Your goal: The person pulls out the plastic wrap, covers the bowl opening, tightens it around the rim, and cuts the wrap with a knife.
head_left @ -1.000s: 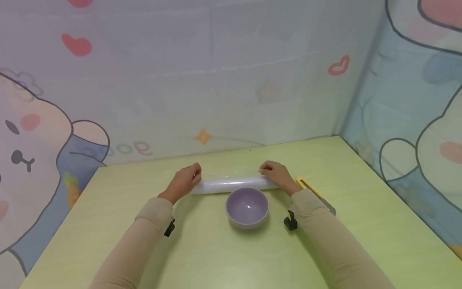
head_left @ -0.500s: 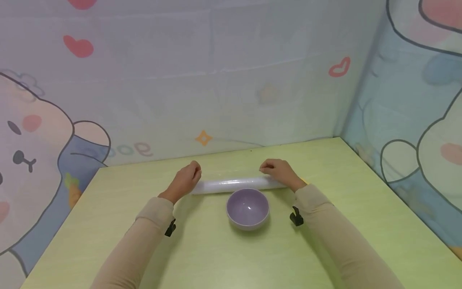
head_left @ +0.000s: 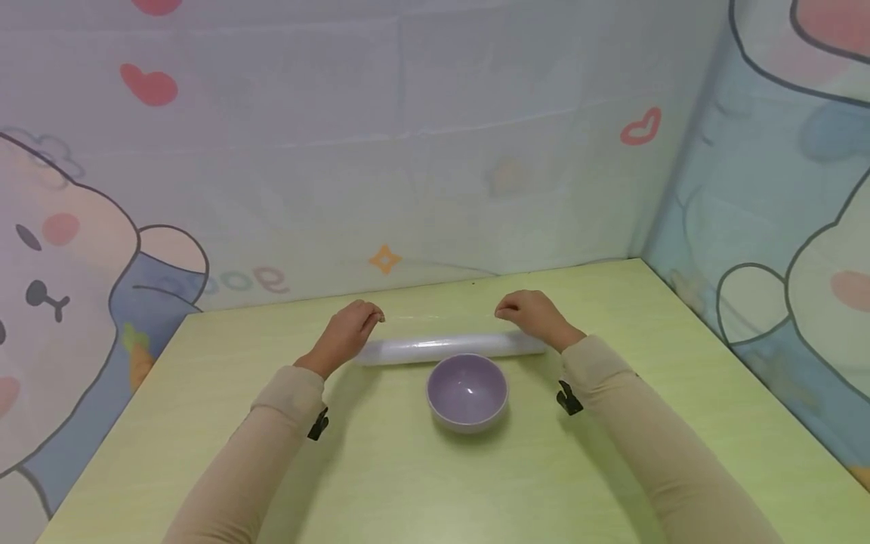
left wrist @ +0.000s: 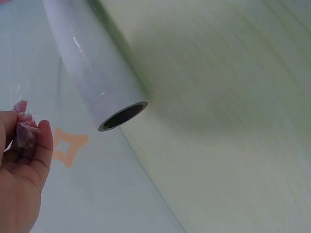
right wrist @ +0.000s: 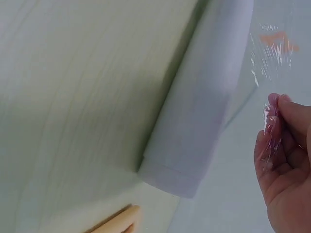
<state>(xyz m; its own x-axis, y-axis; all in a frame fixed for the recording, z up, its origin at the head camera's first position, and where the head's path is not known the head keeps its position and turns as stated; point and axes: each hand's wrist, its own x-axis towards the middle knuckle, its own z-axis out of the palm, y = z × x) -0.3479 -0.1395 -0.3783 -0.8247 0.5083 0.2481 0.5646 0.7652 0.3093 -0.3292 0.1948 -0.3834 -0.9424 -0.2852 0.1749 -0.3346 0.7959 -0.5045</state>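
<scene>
A roll of plastic wrap [head_left: 448, 347] lies crosswise on the table, just behind a purple bowl [head_left: 467, 393]. My left hand [head_left: 345, 332] pinches one corner of the clear film beyond the roll's left end; the left wrist view shows the bunched film [left wrist: 25, 131] between thumb and fingers. On the other side my right hand [head_left: 535, 313] pinches the film's other corner, and the right wrist view shows crumpled film [right wrist: 272, 126] at its fingertips. Between both hands the loose film stretches, nearly invisible. The hollow core [left wrist: 124, 116] of the roll is visible in the left wrist view.
Part of a yellow utility knife [right wrist: 119, 221] lies near the roll's right end; my right sleeve hides it in the head view. The pale green table [head_left: 408, 483] meets a printed cloth backdrop [head_left: 435, 151] at the back and right.
Both hands keep hold of the film and have risen slightly away from the roll. My right hand has shifted a little right, and its sleeve now covers the utility knife.
</scene>
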